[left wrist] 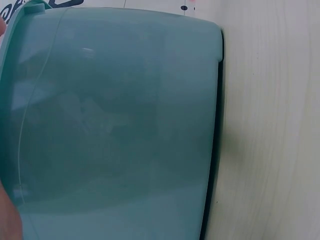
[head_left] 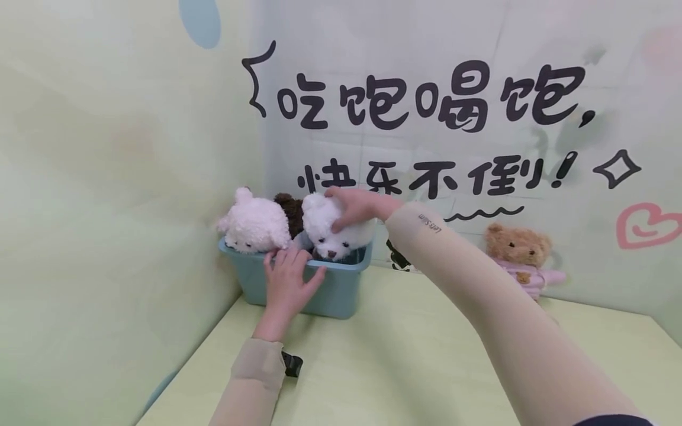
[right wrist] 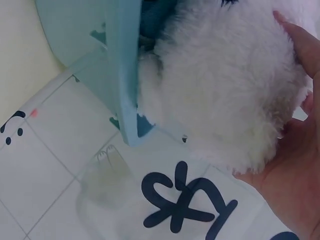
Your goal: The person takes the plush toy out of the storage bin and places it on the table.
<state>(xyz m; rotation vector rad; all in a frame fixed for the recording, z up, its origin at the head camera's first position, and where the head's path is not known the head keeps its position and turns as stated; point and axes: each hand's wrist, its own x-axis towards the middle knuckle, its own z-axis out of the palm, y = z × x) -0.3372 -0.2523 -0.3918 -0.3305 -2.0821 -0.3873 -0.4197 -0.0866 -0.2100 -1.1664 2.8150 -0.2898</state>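
Observation:
A light-blue plastic bin (head_left: 330,293) stands at the back left of the table, with plush toys poking out of its top. My right hand (head_left: 356,207) grips the head of a white teddy bear (head_left: 333,239), which sits at the bin's right end facing me. The right wrist view shows thumb and fingers around the white fur (right wrist: 225,90), beside the bin's rim (right wrist: 129,75). At the front rim, my left hand (head_left: 289,275) holds the bin, its fingers over the edge. Beside the bear are a pale pink plush (head_left: 256,222) and a dark brown plush (head_left: 292,210), mostly hidden.
A tan teddy bear (head_left: 517,248) in a pink top sits against the back wall at the right. The pale table (head_left: 405,355) meets a wall on the left and a wall with black lettering (head_left: 442,100) behind.

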